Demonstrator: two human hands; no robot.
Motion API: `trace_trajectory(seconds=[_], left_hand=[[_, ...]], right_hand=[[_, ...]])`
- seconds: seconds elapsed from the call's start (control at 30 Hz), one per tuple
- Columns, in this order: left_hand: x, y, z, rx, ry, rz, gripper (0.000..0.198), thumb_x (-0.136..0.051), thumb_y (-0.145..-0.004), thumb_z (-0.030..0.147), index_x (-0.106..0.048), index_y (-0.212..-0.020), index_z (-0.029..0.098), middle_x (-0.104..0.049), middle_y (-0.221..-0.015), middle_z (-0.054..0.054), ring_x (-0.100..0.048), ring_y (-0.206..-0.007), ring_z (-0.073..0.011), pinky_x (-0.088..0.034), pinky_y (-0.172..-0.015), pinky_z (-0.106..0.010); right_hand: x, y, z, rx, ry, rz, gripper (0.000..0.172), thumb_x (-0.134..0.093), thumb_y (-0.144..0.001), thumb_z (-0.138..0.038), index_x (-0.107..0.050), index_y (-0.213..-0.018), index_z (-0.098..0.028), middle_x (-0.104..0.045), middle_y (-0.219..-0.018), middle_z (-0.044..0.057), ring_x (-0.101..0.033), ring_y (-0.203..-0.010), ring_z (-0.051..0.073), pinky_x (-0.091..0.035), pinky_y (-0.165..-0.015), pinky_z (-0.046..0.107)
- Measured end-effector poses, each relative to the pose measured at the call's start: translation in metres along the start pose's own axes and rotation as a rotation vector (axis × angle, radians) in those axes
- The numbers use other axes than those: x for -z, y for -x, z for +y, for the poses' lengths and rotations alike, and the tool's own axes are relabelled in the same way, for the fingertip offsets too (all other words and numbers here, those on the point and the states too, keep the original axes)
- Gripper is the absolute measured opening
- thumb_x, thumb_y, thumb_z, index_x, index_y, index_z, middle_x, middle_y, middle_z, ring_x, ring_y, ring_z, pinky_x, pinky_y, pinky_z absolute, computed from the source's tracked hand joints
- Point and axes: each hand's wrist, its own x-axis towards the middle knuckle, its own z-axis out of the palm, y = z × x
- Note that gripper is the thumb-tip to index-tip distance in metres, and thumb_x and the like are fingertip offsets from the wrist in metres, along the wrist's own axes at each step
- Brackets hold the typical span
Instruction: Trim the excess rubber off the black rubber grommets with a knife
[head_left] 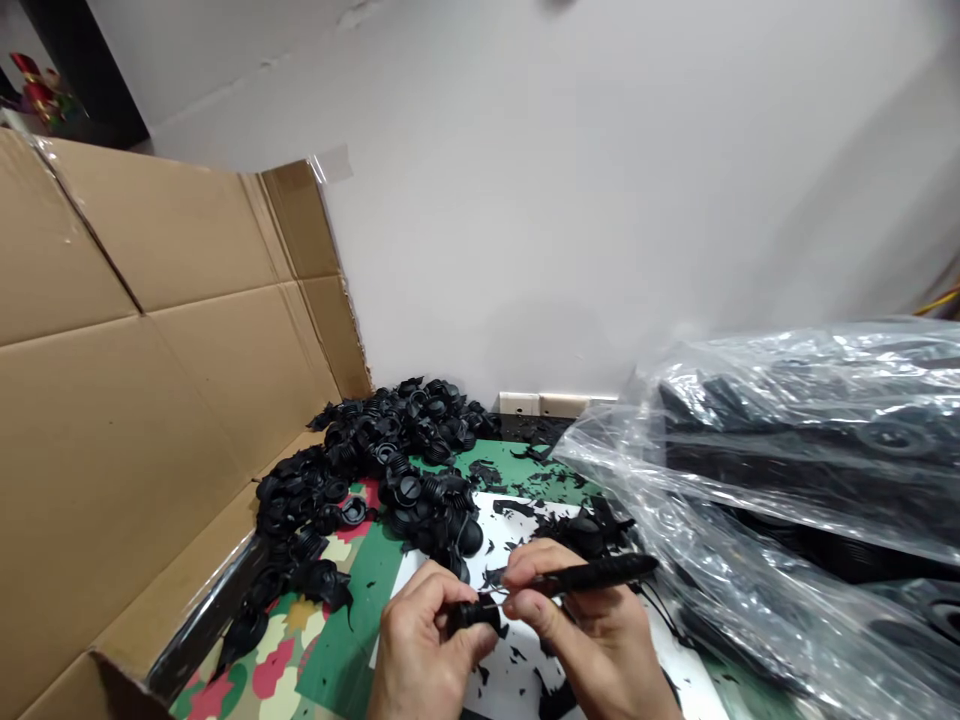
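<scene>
My left hand (pixel 424 645) is closed around a small black rubber part (pixel 484 612), pinched between thumb and fingers over the white sheet (pixel 491 675). In my right hand (pixel 592 630) is a slim black-handled tool (pixel 604 573) with a thin metal tip; its exact kind is unclear. The tip meets the rubber part or lies just in front of it. Black shavings are scattered around both hands. Beyond them, a large heap of similar black rubber parts (pixel 405 450) stretches back toward the wall.
A tall cardboard box wall (pixel 165 400) stands on the left. To the right lies a clear plastic bag (pixel 750 440) with black ribbed parts inside. Dark scraps (pixel 589 530) sit behind my right hand. The white wall (pixel 570 180) closes off the back, with sockets (pixel 519 404) low on it.
</scene>
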Motion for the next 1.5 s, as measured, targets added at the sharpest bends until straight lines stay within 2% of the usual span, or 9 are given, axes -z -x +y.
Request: trace_trajectory(seconds=[0.23, 0.47, 0.6, 0.7, 0.8, 0.9, 1.17, 1.3, 1.5], left_hand=[[-0.003, 0.000, 0.000, 0.011, -0.014, -0.050, 0.030, -0.075, -0.064, 0.044, -0.063, -0.057, 0.017, -0.050, -0.061, 0.001, -0.042, -0.052, -0.0121, -0.036, -0.047, -0.021], [-0.001, -0.002, -0.004, -0.034, -0.048, -0.082, 0.034, -0.074, -0.066, 0.049, -0.064, -0.059, 0.017, -0.050, -0.063, 0.000, -0.042, -0.053, -0.0122, -0.036, -0.048, -0.021], [-0.004, 0.001, -0.007, -0.073, -0.047, -0.058, 0.036, -0.074, -0.063, 0.052, -0.064, -0.057, 0.017, -0.048, -0.059, 0.002, -0.039, -0.050, -0.0113, -0.031, -0.045, -0.022], [-0.005, 0.005, -0.007, -0.044, -0.037, -0.074, 0.030, -0.075, -0.065, 0.043, -0.062, -0.054, 0.018, -0.048, -0.058, 0.002, -0.041, -0.050, -0.0119, -0.030, -0.045, -0.023], [-0.003, 0.006, -0.005, -0.010, -0.046, -0.069, 0.014, -0.071, -0.061, 0.020, -0.060, -0.053, 0.019, -0.050, -0.059, 0.002, -0.046, -0.054, -0.0136, -0.034, -0.048, -0.023], [-0.002, 0.006, -0.002, -0.001, -0.036, -0.054, 0.010, -0.064, -0.056, 0.009, -0.061, -0.055, 0.019, -0.051, -0.060, 0.002, -0.047, -0.055, -0.0140, -0.035, -0.048, -0.023], [0.008, 0.004, 0.007, -0.034, -0.218, -0.045, 0.021, -0.063, -0.056, 0.007, -0.069, -0.070, 0.021, -0.057, -0.071, 0.000, -0.046, -0.053, -0.0133, -0.038, -0.047, -0.023], [0.013, 0.002, 0.014, -0.117, -0.399, -0.091, 0.032, -0.064, -0.058, 0.008, -0.071, -0.085, 0.023, -0.061, -0.078, -0.002, -0.057, -0.065, -0.0183, -0.045, -0.056, -0.026], [0.010, 0.004, 0.018, -0.213, -0.422, -0.018, 0.042, -0.061, -0.062, 0.007, -0.066, -0.101, 0.022, -0.063, -0.086, -0.003, -0.062, -0.077, -0.0215, -0.051, -0.067, -0.030]], right_hand=[[-0.004, -0.001, -0.005, 0.151, 0.014, -0.092, 0.004, -0.065, -0.081, -0.027, -0.067, -0.081, -0.024, -0.067, -0.071, 0.003, -0.065, -0.067, 0.019, -0.054, -0.061, 0.029], [-0.005, 0.002, 0.000, 0.181, 0.049, -0.120, 0.005, -0.063, -0.083, -0.028, -0.066, -0.084, -0.023, -0.066, -0.073, 0.003, -0.065, -0.068, 0.018, -0.053, -0.062, 0.028], [-0.007, 0.006, 0.002, 0.212, 0.143, -0.139, 0.014, -0.055, -0.087, -0.030, -0.063, -0.078, -0.022, -0.063, -0.067, 0.003, -0.061, -0.058, 0.016, -0.049, -0.052, 0.025], [0.000, 0.003, 0.002, 0.289, 0.331, -0.195, 0.015, -0.050, -0.089, -0.022, -0.061, -0.079, -0.022, -0.064, -0.068, 0.005, -0.060, -0.057, 0.016, -0.048, -0.051, 0.025], [0.013, -0.006, 0.004, 0.336, 0.445, -0.021, 0.011, -0.053, -0.085, -0.019, -0.061, -0.078, -0.022, -0.064, -0.069, 0.005, -0.061, -0.060, 0.017, -0.050, -0.054, 0.026], [0.020, -0.012, 0.009, 0.244, 0.471, 0.084, 0.009, -0.058, -0.083, -0.026, -0.061, -0.076, -0.022, -0.065, -0.068, 0.003, -0.062, -0.060, 0.018, -0.050, -0.055, 0.028], [0.003, -0.007, 0.000, -0.157, 0.049, -0.001, 0.029, -0.052, -0.086, -0.045, -0.058, -0.073, -0.020, -0.059, -0.067, 0.001, -0.057, -0.063, 0.017, -0.047, -0.061, 0.028], [-0.005, -0.002, 0.001, -0.386, -0.054, -0.065, 0.034, -0.059, -0.078, -0.051, -0.061, -0.085, -0.018, -0.052, -0.059, -0.003, -0.044, -0.045, 0.011, -0.041, -0.046, 0.026], [-0.017, 0.007, 0.020, -0.430, -0.113, -0.201, 0.039, -0.066, -0.069, -0.055, -0.063, -0.068, -0.017, -0.043, -0.047, -0.005, -0.038, -0.040, 0.010, -0.034, -0.041, 0.023]])
